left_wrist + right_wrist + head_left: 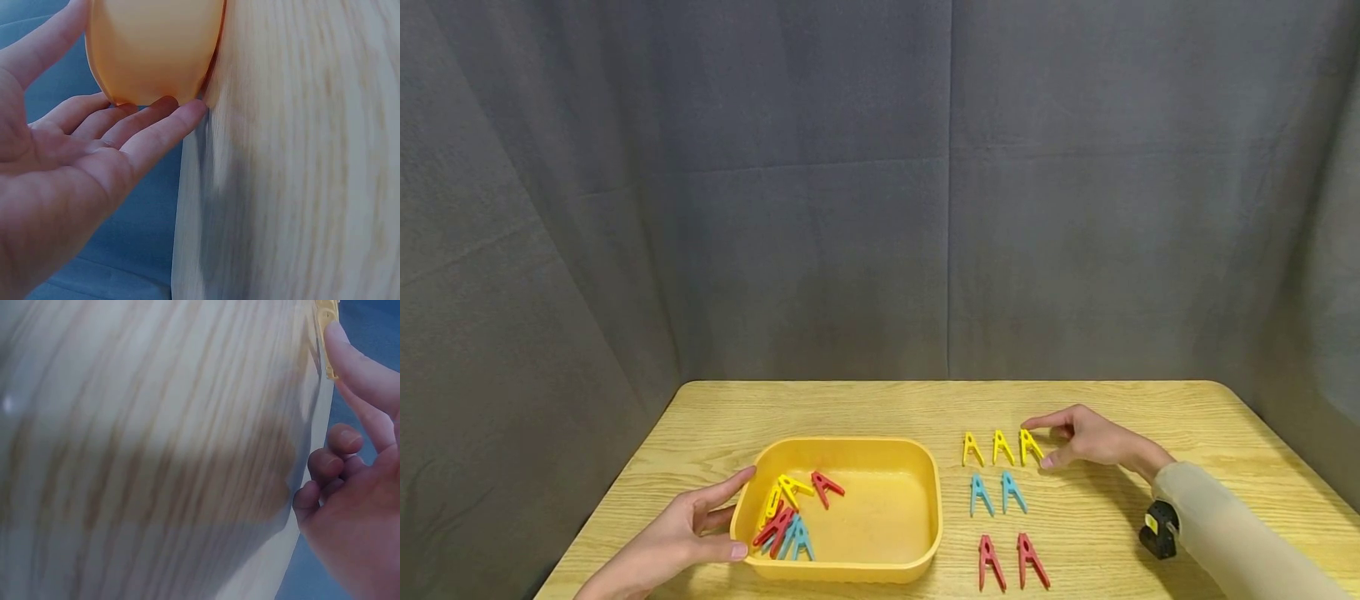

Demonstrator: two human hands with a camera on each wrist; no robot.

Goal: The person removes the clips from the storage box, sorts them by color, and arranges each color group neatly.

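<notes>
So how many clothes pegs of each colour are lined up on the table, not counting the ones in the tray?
Yellow plastic clothes pegs: 3
Blue plastic clothes pegs: 2
Red plastic clothes pegs: 2
Total: 7

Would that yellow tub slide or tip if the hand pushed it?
Probably slide: the tub sits flat and low on the smooth wooden table. It looks like light plastic, holding only a few pegs, so the left hand at its end should shift it easily.
</notes>
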